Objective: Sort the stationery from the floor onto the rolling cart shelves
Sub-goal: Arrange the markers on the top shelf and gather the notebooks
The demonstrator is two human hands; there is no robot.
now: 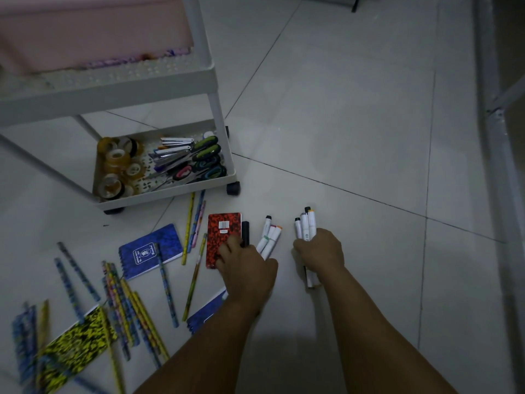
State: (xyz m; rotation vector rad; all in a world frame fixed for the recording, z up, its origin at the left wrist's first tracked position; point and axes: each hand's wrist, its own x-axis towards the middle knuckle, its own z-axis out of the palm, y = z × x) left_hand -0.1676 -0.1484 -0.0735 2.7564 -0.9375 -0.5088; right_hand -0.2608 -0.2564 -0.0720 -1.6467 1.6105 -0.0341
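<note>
- Right hand (pixel 319 253) curled tight around a bundle of white markers (pixel 305 226), caps sticking up past the knuckles, lower ends poking out beneath the palm near the floor (pixel 355 123).
- Left hand (pixel 247 270) down over the red notebook (pixel 223 238), fingers bent onto a black marker (pixel 245 233) at the notebook's right edge; pinching it, most likely, though the knuckles hide the contact.
- Loose white markers (pixel 270 237) lying on the tile just right of that black one, partly tucked under the left hand.
- Blue notebook (pixel 150 250) flat on the floor to the left, a patterned pencil across its lower corner.
- Patterned pencils (pixel 133 308) scattered in a fan across the lower left, some overlapping a yellow-and-black notebook (pixel 76 345).
- Second blue notebook (pixel 207 309) peeking out from under the left forearm.
- Rolling cart (pixel 170 86) standing at upper left, bottom shelf holding tape rolls (pixel 118 163) on its left side and scissors (pixel 196 160) on its right.
- Pink box (pixel 85 32) sitting on the upper shelf.
</note>
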